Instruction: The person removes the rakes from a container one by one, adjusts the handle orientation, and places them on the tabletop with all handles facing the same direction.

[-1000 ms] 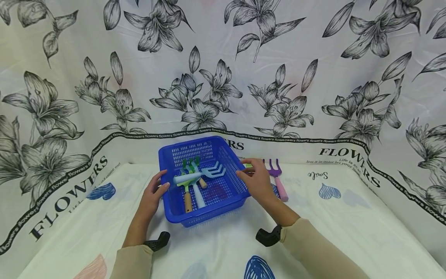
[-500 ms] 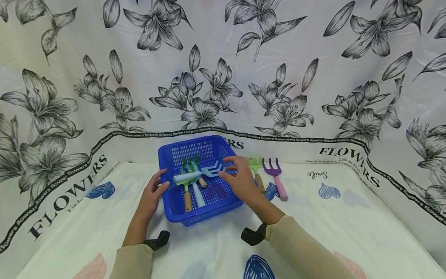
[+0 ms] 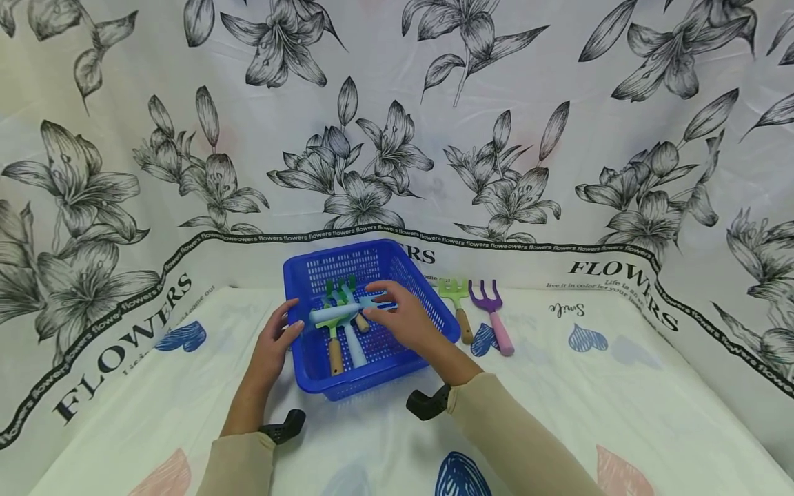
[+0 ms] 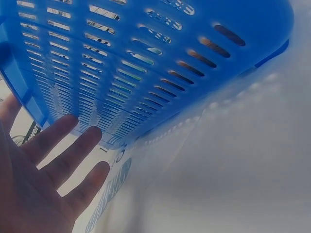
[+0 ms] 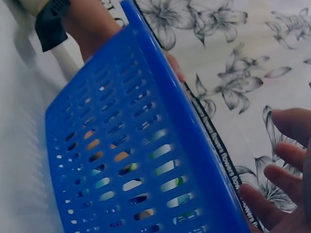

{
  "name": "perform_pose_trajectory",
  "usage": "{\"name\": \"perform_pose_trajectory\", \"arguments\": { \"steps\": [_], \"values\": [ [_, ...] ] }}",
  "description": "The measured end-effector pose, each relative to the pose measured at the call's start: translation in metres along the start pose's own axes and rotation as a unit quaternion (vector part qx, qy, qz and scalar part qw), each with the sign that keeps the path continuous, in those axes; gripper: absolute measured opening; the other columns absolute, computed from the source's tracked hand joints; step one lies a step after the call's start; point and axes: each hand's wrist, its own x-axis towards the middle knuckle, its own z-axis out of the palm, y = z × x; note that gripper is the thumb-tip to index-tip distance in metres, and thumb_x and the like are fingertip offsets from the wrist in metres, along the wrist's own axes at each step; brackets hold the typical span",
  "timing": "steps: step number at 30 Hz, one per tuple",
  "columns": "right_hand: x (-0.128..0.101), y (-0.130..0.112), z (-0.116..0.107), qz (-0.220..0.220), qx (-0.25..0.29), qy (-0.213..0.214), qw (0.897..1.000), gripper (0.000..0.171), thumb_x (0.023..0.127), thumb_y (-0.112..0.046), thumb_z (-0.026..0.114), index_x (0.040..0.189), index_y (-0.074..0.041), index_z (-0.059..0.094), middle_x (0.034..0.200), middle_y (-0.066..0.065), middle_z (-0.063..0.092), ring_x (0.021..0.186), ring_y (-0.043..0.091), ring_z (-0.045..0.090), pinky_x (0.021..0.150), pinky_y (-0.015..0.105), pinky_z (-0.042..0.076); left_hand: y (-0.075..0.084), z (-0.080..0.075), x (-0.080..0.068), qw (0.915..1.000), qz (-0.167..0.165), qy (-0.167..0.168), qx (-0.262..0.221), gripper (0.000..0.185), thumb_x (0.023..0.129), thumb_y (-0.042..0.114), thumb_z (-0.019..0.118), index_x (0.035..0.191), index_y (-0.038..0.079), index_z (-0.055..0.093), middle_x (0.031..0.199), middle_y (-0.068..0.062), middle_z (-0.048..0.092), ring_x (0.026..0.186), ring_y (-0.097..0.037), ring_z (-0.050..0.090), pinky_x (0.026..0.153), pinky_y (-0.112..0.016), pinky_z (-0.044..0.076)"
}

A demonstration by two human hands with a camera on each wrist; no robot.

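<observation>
My left hand (image 3: 273, 341) holds the left rim of a blue slotted plastic basket (image 3: 428, 303), thumb over the edge. In the left wrist view the other fingers (image 4: 85, 145) spread out beneath its wall. Over the basket, my right hand (image 3: 400, 317) has its fingers apart and loosely bent, fingertips near a light blue hand fork (image 3: 331, 313). The hand hides part of that fork's tines. Beneath it in the basket lie a green tool with a wooden handle (image 3: 336, 355), another light blue handle (image 3: 353, 344) and dark green tines (image 3: 350, 282).
Right of the basket, a green hand fork with a wooden handle (image 3: 462, 320) and a purple fork with a pink handle (image 3: 500, 331) lie on the white patterned cloth (image 3: 558, 393). A flower-print cloth (image 3: 434, 172) rises behind.
My right hand has left the basket's right rim and moved left over the basket, uncovering the green fork beside it. My left hand and the basket have stayed put.
</observation>
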Motion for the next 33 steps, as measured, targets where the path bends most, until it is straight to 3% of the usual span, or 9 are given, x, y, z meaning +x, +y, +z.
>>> {"name": "perform_pose_trajectory", "arguments": {
  "steps": [5, 9, 16, 21, 25, 30, 33],
  "values": [
    [0.011, 0.002, 0.003, 0.042, -0.002, -0.066, 0.997, 0.042, 0.093, -0.031, 0.067, 0.133, -0.025, 0.056, 0.132, -0.001, 0.055, 0.119, 0.023, 0.055, 0.089, 0.047, 0.050, 0.001, -0.001, 0.000, 1.0000, 0.000, 0.002, -0.002, 0.065, 0.096, 0.051, 0.049, 0.153, 0.028, 0.028, 0.155, -0.018, 0.027, 0.137, -0.045, 0.031, 0.105, -0.065, 0.028],
    [0.017, 0.004, 0.007, 0.056, -0.034, -0.135, 0.989, 0.048, 0.094, -0.034, 0.065, 0.139, -0.022, 0.052, 0.133, 0.003, 0.056, 0.116, 0.023, 0.056, 0.090, 0.045, 0.050, 0.002, -0.002, 0.000, 1.0000, 0.000, 0.002, -0.001, 0.065, 0.096, 0.051, 0.049, 0.153, 0.028, 0.028, 0.155, -0.019, 0.028, 0.137, -0.046, 0.031, 0.104, -0.064, 0.028],
    [0.021, 0.005, 0.015, 0.048, -0.139, -0.219, 0.965, 0.056, 0.094, -0.043, 0.062, 0.141, -0.016, 0.050, 0.139, 0.007, 0.053, 0.129, 0.028, 0.048, 0.104, 0.047, 0.040, 0.004, -0.002, -0.001, 1.0000, 0.006, 0.001, -0.008, 0.061, 0.099, 0.043, 0.049, 0.153, 0.026, 0.028, 0.154, -0.021, 0.028, 0.136, -0.046, 0.032, 0.104, -0.064, 0.029],
    [0.021, 0.007, 0.016, 0.061, -0.151, -0.267, 0.950, 0.057, 0.094, -0.044, 0.060, 0.143, -0.016, 0.048, 0.139, 0.007, 0.054, 0.130, 0.027, 0.046, 0.104, 0.047, 0.040, 0.003, 0.000, -0.002, 0.9997, 0.014, -0.006, -0.020, 0.059, 0.100, 0.036, 0.050, 0.153, 0.025, 0.028, 0.153, -0.023, 0.029, 0.135, -0.047, 0.034, 0.105, -0.063, 0.029],
    [0.021, 0.007, 0.016, 0.078, -0.164, -0.313, 0.932, 0.058, 0.095, -0.045, 0.057, 0.145, -0.018, 0.046, 0.140, 0.004, 0.053, 0.132, 0.024, 0.045, 0.106, 0.047, 0.037, 0.001, 0.001, -0.001, 0.9995, 0.020, -0.009, -0.024, 0.058, 0.100, 0.034, 0.050, 0.153, 0.023, 0.029, 0.152, -0.023, 0.031, 0.135, -0.046, 0.035, 0.105, -0.064, 0.029],
    [0.021, 0.007, 0.016, 0.112, -0.210, -0.360, 0.902, 0.058, 0.094, -0.050, 0.056, 0.144, -0.022, 0.048, 0.140, -0.003, 0.052, 0.135, 0.020, 0.041, 0.110, 0.048, 0.030, -0.001, 0.000, 0.001, 0.9997, 0.021, -0.003, -0.015, 0.061, 0.099, 0.044, 0.050, 0.153, 0.024, 0.029, 0.153, -0.021, 0.031, 0.135, -0.046, 0.034, 0.104, -0.064, 0.029],
    [0.021, 0.008, 0.017, 0.121, -0.223, -0.363, 0.897, 0.057, 0.093, -0.051, 0.055, 0.143, -0.023, 0.050, 0.139, -0.008, 0.052, 0.135, 0.019, 0.040, 0.111, 0.049, 0.029, -0.002, 0.000, 0.001, 0.9996, 0.024, -0.003, -0.010, 0.064, 0.098, 0.048, 0.049, 0.153, 0.024, 0.029, 0.152, -0.022, 0.031, 0.135, -0.047, 0.034, 0.103, -0.065, 0.030]
  ]
}}
